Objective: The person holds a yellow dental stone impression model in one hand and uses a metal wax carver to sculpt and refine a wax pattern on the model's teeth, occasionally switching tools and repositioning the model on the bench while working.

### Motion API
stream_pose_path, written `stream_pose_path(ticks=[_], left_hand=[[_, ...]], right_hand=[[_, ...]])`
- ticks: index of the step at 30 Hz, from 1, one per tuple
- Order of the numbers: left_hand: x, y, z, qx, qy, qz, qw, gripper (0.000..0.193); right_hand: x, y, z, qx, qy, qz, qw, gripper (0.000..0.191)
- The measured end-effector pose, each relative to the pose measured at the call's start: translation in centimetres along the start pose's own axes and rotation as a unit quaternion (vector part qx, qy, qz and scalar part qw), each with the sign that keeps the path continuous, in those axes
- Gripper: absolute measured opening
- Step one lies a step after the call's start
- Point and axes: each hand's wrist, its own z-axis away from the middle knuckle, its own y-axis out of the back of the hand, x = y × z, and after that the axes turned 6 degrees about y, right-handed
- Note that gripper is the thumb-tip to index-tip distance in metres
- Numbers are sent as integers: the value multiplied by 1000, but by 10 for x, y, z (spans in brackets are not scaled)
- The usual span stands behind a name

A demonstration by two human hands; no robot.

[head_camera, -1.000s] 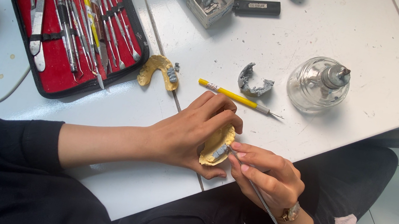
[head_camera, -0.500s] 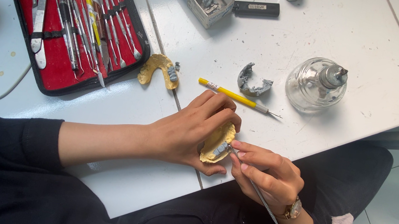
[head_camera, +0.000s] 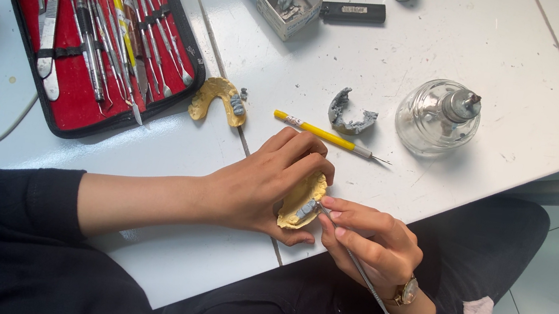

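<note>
Tilting the yellow dental cast (head_camera: 303, 198) slightly, my left hand (head_camera: 255, 183) cups it steady while my right hand (head_camera: 365, 237) pinches the thin metal carver (head_camera: 356, 264) to work its grey wax.

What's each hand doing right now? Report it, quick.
Left hand: closed around a yellow dental cast.
Right hand: closed on a thin metal instrument, tip at the cast.

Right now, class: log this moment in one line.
left hand: holds yellow dental cast | right hand: thin metal tool on cast | white table
</note>
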Motion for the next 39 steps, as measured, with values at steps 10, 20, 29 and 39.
stream_pose_path(ticks=[10, 20, 29, 39], left_hand=[[1, 0, 1, 5, 1, -7, 1000, 80], [1, 1, 1, 5, -2, -12, 1000, 80], [-3, -4, 2, -4, 6, -17, 1000, 79], [-1, -5, 3, -4, 6, -20, 1000, 81]], right_hand=[[-2, 3, -3, -9, 3, 18, 1000, 32], [-2, 1, -4, 6, -8, -7, 1000, 33], [1, 1, 1, -8, -3, 10, 1000, 31], [-1, 0, 1, 0, -10, 19, 1000, 30]])
